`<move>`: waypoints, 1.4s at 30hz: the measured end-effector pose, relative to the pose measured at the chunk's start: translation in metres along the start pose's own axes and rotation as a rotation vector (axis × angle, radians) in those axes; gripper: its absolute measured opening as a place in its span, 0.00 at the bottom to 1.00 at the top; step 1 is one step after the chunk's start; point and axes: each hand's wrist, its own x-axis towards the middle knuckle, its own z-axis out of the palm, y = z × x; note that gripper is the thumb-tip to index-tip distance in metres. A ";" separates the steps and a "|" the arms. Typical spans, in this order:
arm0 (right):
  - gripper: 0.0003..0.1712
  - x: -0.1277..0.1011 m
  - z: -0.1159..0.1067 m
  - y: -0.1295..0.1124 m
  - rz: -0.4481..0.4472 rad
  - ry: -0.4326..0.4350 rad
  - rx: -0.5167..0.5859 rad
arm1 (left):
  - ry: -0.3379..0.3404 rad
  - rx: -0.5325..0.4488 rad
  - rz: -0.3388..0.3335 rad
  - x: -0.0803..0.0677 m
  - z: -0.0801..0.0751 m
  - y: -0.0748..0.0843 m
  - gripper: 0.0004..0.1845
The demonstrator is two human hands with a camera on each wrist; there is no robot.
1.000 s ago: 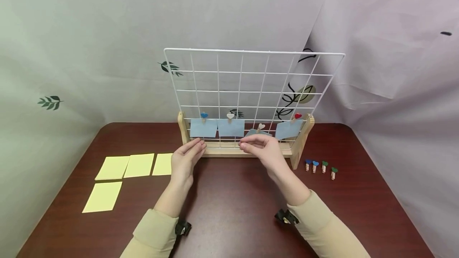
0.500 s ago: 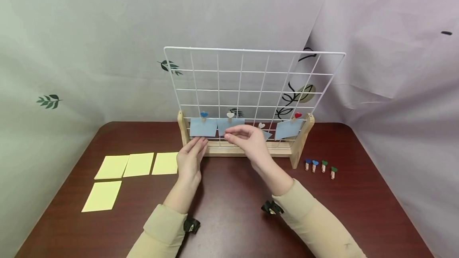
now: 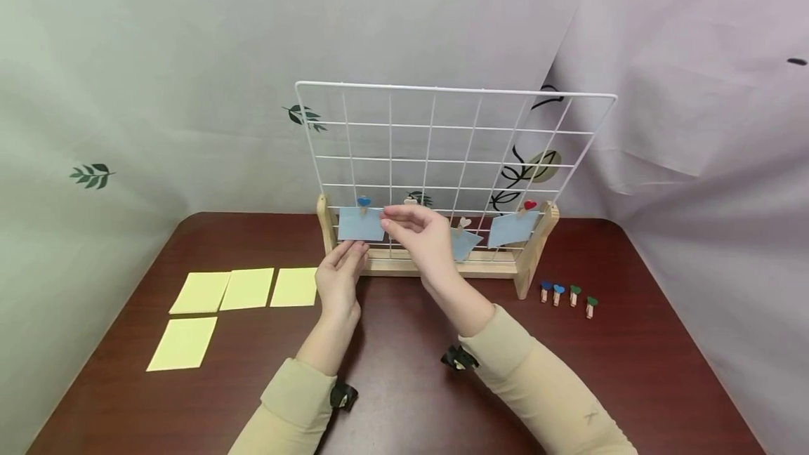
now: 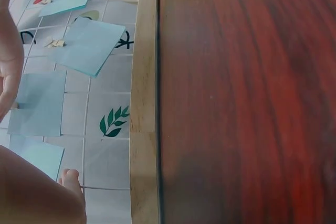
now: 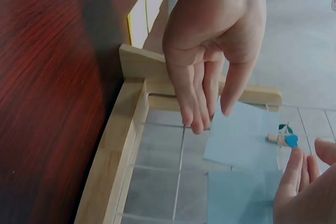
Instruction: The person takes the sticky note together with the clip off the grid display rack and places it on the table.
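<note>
Just above left hand (image 3: pixel 339 281), blue paper (image 3: pixel 359 225).

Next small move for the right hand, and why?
Probably pinch the leftmost blue note by its upper right corner with the right hand, to steady it: in the head view that hand's fingertips are right by the corner, and the left hand is at the note's lower edge.

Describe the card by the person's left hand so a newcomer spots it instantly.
On the dark red table, find the white wire grid in its wooden base. The leftmost blue card clipped low on it, in the head view, hangs just above the left hand. Unlike the other blue cards, it hangs from a clip with a blue heart.
</note>
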 end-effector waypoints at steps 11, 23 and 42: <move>0.20 0.004 0.018 -0.001 -0.093 0.007 -0.029 | 0.018 -0.052 -0.001 -0.004 0.001 0.001 0.12; 0.21 0.006 0.021 0.000 -0.152 -0.003 -0.116 | 0.014 -0.126 0.044 -0.001 -0.005 0.000 0.15; 0.19 0.012 0.035 0.002 -0.194 0.036 -0.220 | -0.007 0.007 0.130 0.005 -0.018 0.010 0.04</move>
